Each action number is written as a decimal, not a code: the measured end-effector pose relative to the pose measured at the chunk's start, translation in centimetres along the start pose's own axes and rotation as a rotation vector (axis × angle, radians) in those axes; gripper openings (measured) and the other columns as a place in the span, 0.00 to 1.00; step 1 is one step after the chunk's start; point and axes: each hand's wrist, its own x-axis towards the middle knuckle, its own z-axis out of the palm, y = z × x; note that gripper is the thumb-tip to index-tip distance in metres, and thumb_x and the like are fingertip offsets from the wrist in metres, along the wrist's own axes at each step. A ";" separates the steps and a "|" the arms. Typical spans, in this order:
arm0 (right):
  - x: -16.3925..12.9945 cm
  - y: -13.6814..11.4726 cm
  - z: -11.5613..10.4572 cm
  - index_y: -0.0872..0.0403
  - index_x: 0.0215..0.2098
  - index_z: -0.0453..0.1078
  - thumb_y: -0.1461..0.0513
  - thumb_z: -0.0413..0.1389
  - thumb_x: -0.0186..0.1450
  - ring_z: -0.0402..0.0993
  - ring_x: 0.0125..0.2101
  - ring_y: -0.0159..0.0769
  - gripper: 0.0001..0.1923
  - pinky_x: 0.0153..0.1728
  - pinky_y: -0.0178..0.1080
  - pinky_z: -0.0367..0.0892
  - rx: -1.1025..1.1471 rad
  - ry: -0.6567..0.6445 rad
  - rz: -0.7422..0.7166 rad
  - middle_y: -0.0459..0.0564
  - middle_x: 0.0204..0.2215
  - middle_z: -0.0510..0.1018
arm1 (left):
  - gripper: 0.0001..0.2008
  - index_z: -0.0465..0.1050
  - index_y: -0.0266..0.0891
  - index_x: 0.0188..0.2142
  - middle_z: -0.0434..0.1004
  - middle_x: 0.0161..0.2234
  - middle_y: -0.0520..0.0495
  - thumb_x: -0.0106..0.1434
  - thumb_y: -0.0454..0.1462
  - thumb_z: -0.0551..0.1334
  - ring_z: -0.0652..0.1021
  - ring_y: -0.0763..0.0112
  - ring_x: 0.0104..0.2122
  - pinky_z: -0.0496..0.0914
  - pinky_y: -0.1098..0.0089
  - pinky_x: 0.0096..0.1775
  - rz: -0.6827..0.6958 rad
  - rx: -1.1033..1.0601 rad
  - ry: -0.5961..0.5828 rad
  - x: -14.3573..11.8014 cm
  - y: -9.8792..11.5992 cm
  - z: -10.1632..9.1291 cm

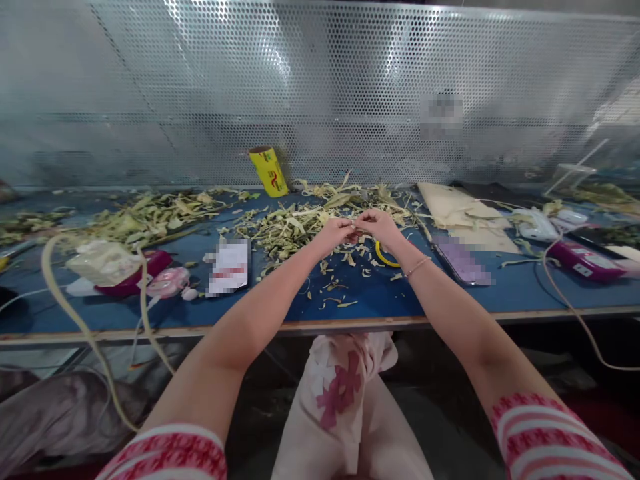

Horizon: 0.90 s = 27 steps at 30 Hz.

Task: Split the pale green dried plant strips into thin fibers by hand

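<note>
We've got left hand (pixel 336 233) & right hand (pixel 379 225) pinched shut, tips touching, on what's prob. 1 small husk bit over the scrap pile (pixel 295 227); it could slip, lost among scraps.

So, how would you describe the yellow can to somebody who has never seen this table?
Look along the perforated metal wall behind the blue table. At its foot, left of the middle, the yellow can leans tilted, just beyond the pile of pale green scraps. It is the only bright yellow cylinder there.
</note>
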 end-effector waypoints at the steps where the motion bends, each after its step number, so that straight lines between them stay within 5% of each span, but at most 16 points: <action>1: 0.0 -0.1 0.0 0.55 0.23 0.70 0.52 0.67 0.46 0.69 0.25 0.31 0.17 0.31 0.37 0.67 0.021 -0.008 0.016 0.44 0.21 0.73 | 0.07 0.74 0.31 0.28 0.77 0.23 0.48 0.55 0.25 0.58 0.75 0.77 0.23 0.72 0.71 0.34 0.004 -0.007 -0.005 0.0 0.0 0.0; 11: -0.1 -0.6 -0.1 0.55 0.28 0.70 0.58 0.65 0.47 0.69 0.26 0.29 0.13 0.31 0.35 0.66 0.074 0.037 0.000 0.43 0.23 0.73 | 0.06 0.73 0.31 0.29 0.77 0.25 0.49 0.51 0.25 0.60 0.75 0.78 0.24 0.73 0.70 0.36 0.039 -0.078 0.010 0.3 0.0 -0.3; 15: 0.0 -0.3 0.2 0.54 0.28 0.70 0.58 0.65 0.48 0.68 0.25 0.28 0.13 0.30 0.35 0.66 0.100 0.075 -0.005 0.43 0.23 0.72 | 0.01 0.72 0.32 0.31 0.76 0.25 0.49 0.56 0.30 0.63 0.75 0.79 0.24 0.72 0.72 0.35 0.064 -0.105 0.025 0.2 0.0 -0.4; 27: -0.2 -0.3 0.4 0.54 0.31 0.73 0.55 0.65 0.50 0.71 0.30 0.32 0.14 0.35 0.38 0.68 0.034 0.062 -0.049 0.46 0.27 0.76 | 0.09 0.67 0.35 0.32 0.73 0.22 0.51 0.65 0.38 0.59 0.74 0.80 0.22 0.71 0.75 0.31 0.020 -0.061 0.099 0.0 -0.1 0.0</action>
